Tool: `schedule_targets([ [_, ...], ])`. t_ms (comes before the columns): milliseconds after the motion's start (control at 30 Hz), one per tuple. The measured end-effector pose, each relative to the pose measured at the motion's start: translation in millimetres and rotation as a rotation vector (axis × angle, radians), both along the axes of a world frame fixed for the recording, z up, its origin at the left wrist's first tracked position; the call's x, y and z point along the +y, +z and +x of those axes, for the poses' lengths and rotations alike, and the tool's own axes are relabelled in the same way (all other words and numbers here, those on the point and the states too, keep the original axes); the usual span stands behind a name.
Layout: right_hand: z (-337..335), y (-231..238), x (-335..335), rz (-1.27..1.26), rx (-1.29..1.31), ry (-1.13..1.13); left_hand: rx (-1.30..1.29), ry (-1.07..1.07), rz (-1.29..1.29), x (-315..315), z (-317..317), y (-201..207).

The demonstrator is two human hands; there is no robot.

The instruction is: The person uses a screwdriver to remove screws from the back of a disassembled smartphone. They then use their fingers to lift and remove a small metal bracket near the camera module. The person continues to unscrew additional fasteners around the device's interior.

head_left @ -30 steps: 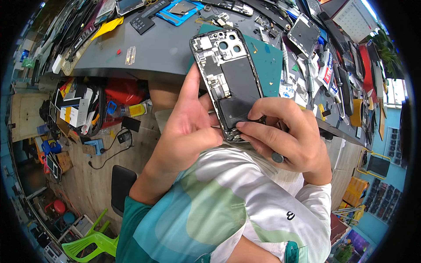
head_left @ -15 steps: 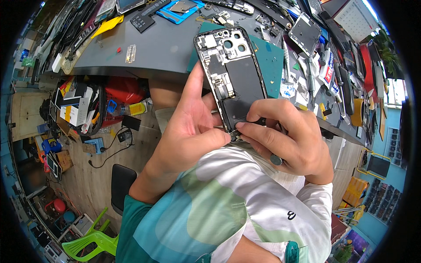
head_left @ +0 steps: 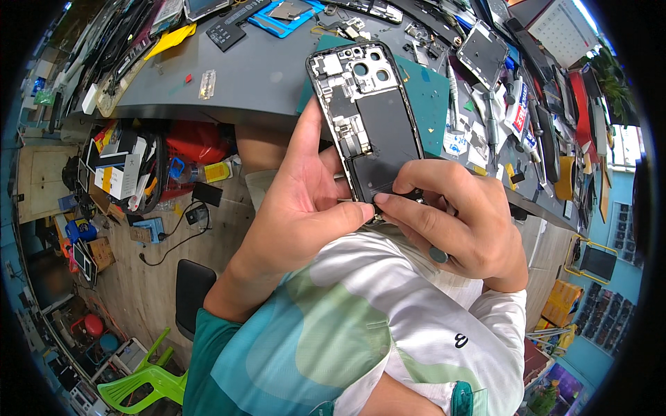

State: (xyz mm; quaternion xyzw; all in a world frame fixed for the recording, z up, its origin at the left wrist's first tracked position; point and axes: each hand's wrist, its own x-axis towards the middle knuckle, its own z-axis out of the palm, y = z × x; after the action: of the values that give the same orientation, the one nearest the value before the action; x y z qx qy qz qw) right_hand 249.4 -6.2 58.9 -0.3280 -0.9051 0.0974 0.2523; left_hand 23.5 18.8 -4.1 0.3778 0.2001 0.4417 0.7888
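Observation:
An opened smartphone [head_left: 385, 121] is tilted in front of me, its black battery, metal shields and camera openings showing. My left hand [head_left: 305, 197] grips it from the left, with fingers behind the frame and the thumb pressed on the lower end. At the lower right edge, the thumb and forefinger of my right hand [head_left: 458, 218] press on the phone. A dark, round-ended tool [head_left: 437, 254] pokes out from under the curled right fingers. What lies beneath those fingertips is hidden. Behind the phone, a green work mat [head_left: 429, 104] lies on the bench.
The grey bench [head_left: 257, 83] curves across the top. Loose phone parts, a battery [head_left: 225, 35] and a blue tray [head_left: 286, 15] lie at the back. Tools and a phone housing [head_left: 483, 54] crowd the right. A green plastic chair [head_left: 149, 381] stands lower left.
My left thumb has slid slightly right along the phone's lower end. The right fingers have shifted a little at the lower edge; the phone has hardly moved.

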Motion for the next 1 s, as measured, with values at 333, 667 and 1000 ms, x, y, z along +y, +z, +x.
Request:
schedule_targets([
  [333, 5.0, -4.4, -8.9, 0.014, 0.114, -0.146, 0.020, 0.006, 0.039, 1.8, 0.2, -1.3],
  [667, 12.9, -9.5, -19.6, 0.039, 0.099, -0.112, 0.058, 0.031, 0.014, -0.4, 1.8, 3.2],
  [1000, 8.7, -13.1, -21.5, 0.084, 0.074, -0.137, 0.034, 0.035, -0.013, -2.2, 1.2, 6.3],
])
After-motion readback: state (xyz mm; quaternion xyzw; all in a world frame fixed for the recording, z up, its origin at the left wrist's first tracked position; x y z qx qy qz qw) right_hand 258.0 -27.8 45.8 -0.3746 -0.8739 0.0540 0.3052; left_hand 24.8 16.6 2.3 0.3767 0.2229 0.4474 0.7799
